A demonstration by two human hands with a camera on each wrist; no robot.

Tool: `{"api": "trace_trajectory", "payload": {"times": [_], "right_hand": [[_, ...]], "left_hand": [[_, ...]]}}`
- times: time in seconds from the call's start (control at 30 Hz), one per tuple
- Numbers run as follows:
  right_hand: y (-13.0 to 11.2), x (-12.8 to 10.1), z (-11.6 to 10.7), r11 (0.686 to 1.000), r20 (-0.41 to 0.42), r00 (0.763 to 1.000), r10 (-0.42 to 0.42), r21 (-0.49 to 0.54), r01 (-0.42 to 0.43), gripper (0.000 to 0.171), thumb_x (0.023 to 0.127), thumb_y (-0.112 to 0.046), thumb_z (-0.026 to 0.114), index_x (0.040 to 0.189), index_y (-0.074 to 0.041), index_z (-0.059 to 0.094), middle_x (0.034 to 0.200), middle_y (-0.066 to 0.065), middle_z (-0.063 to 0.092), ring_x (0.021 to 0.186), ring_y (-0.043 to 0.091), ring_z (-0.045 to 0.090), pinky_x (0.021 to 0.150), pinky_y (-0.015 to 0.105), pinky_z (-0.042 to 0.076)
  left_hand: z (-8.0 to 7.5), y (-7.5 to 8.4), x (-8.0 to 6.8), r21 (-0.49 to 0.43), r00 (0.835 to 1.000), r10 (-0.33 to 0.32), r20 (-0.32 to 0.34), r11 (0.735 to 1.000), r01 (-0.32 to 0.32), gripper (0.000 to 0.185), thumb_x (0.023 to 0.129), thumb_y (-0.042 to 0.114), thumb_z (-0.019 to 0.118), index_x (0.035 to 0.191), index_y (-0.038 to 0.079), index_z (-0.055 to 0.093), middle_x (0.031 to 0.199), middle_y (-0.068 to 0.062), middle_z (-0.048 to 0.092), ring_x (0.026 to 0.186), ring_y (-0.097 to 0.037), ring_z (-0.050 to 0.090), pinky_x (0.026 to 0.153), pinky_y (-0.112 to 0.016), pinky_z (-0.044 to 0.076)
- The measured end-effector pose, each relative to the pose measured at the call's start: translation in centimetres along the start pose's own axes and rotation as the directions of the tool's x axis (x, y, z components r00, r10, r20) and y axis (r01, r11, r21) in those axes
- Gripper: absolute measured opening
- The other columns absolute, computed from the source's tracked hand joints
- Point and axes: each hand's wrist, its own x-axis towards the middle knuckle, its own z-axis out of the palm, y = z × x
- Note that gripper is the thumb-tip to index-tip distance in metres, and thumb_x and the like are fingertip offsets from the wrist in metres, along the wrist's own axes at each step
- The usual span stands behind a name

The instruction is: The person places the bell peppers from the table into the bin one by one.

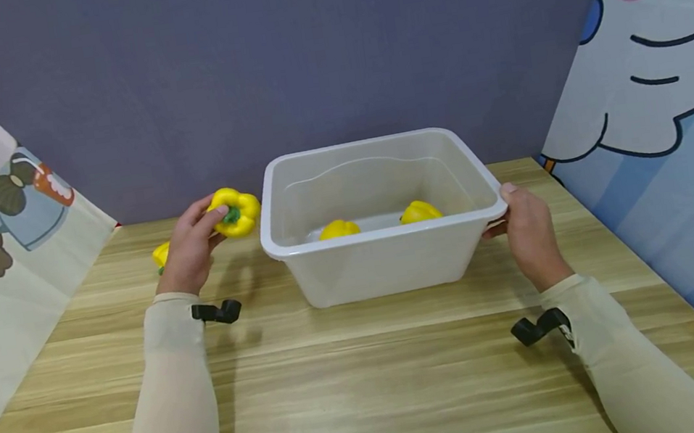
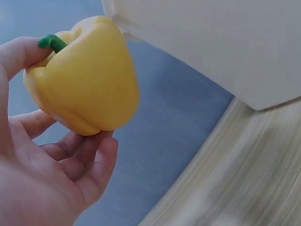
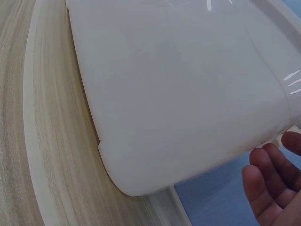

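Observation:
My left hand (image 1: 189, 248) pinches a yellow bell pepper (image 1: 244, 212) just left of a white plastic bin (image 1: 386, 266). In the left wrist view the thumb lies by the green stem, and the fingers support the pepper (image 2: 89, 80) from beneath. The right hand (image 1: 530, 232) grips the bin's right rim, thumb on top and fingers under the lip. Inside the bin lie two more yellow peppers, one left of centre (image 1: 339, 228) and one further right (image 1: 420, 212); the front wall partly hides both.
Another yellow pepper (image 1: 161, 254) lies on the wooden table (image 1: 370, 389), partly hidden behind my left hand. A dark grey-blue panel (image 1: 325, 51) rises behind the bin. Cartoon-printed sheets flank the table on the left (image 1: 16, 304) and right (image 1: 666, 189).

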Motion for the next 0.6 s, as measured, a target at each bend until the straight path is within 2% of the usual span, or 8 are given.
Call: {"api": "trace_trajectory", "payload": {"times": [0.2, 0.47, 0.6], "right_hand": [[0.06, 0.01, 0.07, 1.0, -0.012, 1.0, -0.007, 0.018, 0.007, 0.04, 0.108, -0.022, 0.033, 0.085, -0.005, 0.061, 0.086, 0.0, 0.066, 0.07, 0.013, 0.066, 0.056, 0.029, 0.058], [0.1, -0.05, 0.07, 0.999, -0.007, 1.0, -0.03, -0.019, 0.029, 0.041, 0.108, -0.024, 0.031, 0.087, -0.004, 0.06, 0.088, 0.001, 0.065, 0.074, 0.013, 0.065, 0.057, 0.028, 0.058], [0.17, -0.08, 0.09, 0.999, -0.001, 0.999, -0.036, -0.025, 0.036, 0.042, 0.109, -0.025, 0.03, 0.087, -0.005, 0.06, 0.088, 0.001, 0.066, 0.075, 0.014, 0.065, 0.057, 0.028, 0.058]], "left_hand": [[0.08, 0.19, -0.08, -0.088, 0.999, 0.04, 0.012, 0.995, -0.039, 0.055, 0.101, 0.026, 0.064, 0.147, 0.003, 0.045, 0.133, -0.007, 0.049, 0.106, -0.014, 0.059, 0.09, -0.026, 0.051], [0.06, 0.4, -0.04, -0.215, 0.999, 0.038, 0.008, 0.976, -0.036, 0.04, 0.1, 0.023, 0.064, 0.135, 0.006, 0.054, 0.123, -0.006, 0.053, 0.097, -0.013, 0.061, 0.081, -0.025, 0.052], [0.16, 0.68, -0.24, -0.235, 0.999, 0.047, 0.013, 0.971, -0.043, 0.033, 0.1, 0.021, 0.064, 0.129, 0.007, 0.057, 0.118, -0.005, 0.056, 0.093, -0.013, 0.06, 0.079, -0.025, 0.051]]}}
